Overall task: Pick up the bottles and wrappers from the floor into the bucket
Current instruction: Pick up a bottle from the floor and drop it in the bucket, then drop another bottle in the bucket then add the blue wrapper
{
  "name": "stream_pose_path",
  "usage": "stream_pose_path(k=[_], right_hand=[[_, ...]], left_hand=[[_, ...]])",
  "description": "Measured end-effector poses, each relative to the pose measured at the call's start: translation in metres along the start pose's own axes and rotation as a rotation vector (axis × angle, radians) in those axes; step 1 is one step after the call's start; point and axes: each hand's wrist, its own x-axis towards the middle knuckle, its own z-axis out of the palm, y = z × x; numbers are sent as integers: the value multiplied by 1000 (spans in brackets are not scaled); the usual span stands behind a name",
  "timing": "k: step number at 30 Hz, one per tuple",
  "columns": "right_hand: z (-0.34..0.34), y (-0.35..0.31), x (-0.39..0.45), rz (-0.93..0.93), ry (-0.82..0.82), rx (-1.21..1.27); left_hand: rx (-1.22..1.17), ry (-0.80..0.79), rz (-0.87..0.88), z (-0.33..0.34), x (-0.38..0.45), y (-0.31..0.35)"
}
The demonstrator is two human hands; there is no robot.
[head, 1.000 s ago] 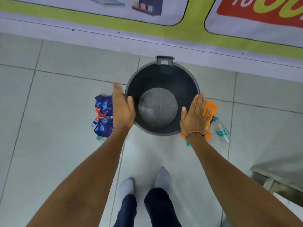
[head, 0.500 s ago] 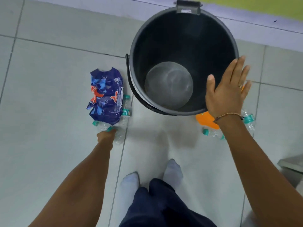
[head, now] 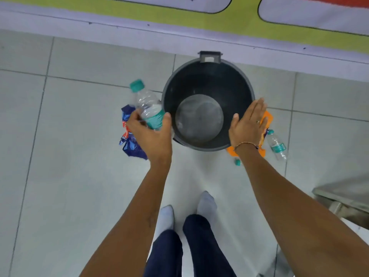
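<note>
On the pale tiled floor [head: 65,176], against the base of a wall, a black bucket [head: 169,100] is standing upright, mouth open, nothing lying inside it.

Item, held: a clear plastic bottle [head: 148,105] with a teal cap and teal label is being gripped by the left hand [head: 151,134], fingers and thumb wrapped round its lower half, cap pointing up and away; it is hanging just beside the bucket's left rim, clear of the floor.

Item, floor, left: a crumpled blue wrapper [head: 129,144] is lying beside the bucket, partly hidden under the left hand.

Item, floor, right: an orange wrapper [head: 267,118] is lying against the bucket's right side, mostly covered by the right hand [head: 247,124], which is hovering flat, fingers extended and together, gripping nothing.

Item, floor, right: a second clear bottle [head: 277,145] is lying just beyond the orange wrapper. A teal cap [head: 237,162] is showing nearer the person; what it belongs to cannot be told.
</note>
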Motion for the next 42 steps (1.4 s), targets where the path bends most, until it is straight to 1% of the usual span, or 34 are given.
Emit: stream_pose_path(k=[2, 3, 9, 12, 14, 16, 17, 19, 20, 21, 22, 23, 24, 25, 26, 27, 28, 29, 30, 31, 33, 34, 36, 38, 42], right_hand=[[-2, 0, 4, -11, -11, -9], [-1, 2, 6, -19, -13, 2], [13, 10, 13, -49, 9, 87], [14, 12, 15, -70, 20, 70], [13, 13, 14, -74, 15, 29], [11, 11, 13, -50, 17, -14], [9, 10, 15, -22, 15, -23], [7, 8, 16, 22, -4, -18], [7, 6, 16, 28, -11, -15], [7, 6, 15, 33, -15, -16], [7, 6, 15, 39, -12, -18], [7, 5, 14, 45, -11, -14], [8, 3, 13, 52, -7, -4], [8, 1, 12, 64, 1, 14], [10, 1, 12, 76, 11, 36], [11, 1, 12, 86, 30, 60], [13, 2, 13, 91, 52, 88], [16, 2, 13, 89, 78, 117], [19, 2, 13, 85, 111, 147], [25, 2, 13, 80, 147, 174], [30, 6, 13, 71, 220, 224], [33, 7, 14, 61, 246, 249], [39, 9, 16, 55, 276, 295], [41, 9, 16, 52, 294, 321], [42, 9, 18, 30, 325, 362]], left_hand=[[30, -113, 43, 22, 2, 13], [83, -184, 35, 35, 5, 13], [581, -653, -78, 102, 24, -31], [799, -782, -112, 114, 22, -45], [790, -781, -34, 111, 19, -38], [637, -691, 108, 98, 18, -23], [549, -601, 185, 88, 17, -9], [398, -343, 299, 63, 21, 5], [314, -186, 307, 50, 25, 8], [233, -39, 268, 39, 31, 4], [188, 75, 199, 29, 37, -6], [209, 134, 101, 21, 43, -21], [292, 123, -15, 15, 49, -41], [419, 42, -120, 11, 53, -66], [557, -86, -193, 10, 55, -92], [676, -227, -222, 11, 57, -115], [778, -355, -215, 13, 61, -136], [859, -433, -199, 15, 66, -155], [921, -468, -187, 19, 71, -171], [976, -492, -173, 22, 78, -189], [1087, -539, -64, 31, 85, -219], [1164, -547, 6, 35, 86, -232], [1302, -524, 92, 42, 85, -251], [1386, -525, 127, 46, 79, -258], [1377, -523, 106, 53, 74, -267]])
